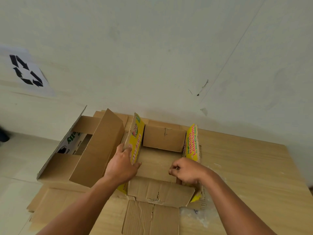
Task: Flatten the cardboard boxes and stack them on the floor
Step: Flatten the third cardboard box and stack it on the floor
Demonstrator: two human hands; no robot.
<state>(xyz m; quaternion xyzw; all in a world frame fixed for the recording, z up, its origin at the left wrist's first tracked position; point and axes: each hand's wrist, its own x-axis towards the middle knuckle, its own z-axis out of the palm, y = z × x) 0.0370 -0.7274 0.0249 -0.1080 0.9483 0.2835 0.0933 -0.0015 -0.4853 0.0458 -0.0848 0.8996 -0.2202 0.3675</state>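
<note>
your left hand lies flat on the left wall of the yellow box; your right hand is curled, hold unclear. push unevenly and you skew it into the brown box.

Only two limbs of the person are being shown: the left arm and the right arm are being seen bare along the whole visible forearm, and the left hand and the right hand are likewise being seen bare to the fingertips.
</note>
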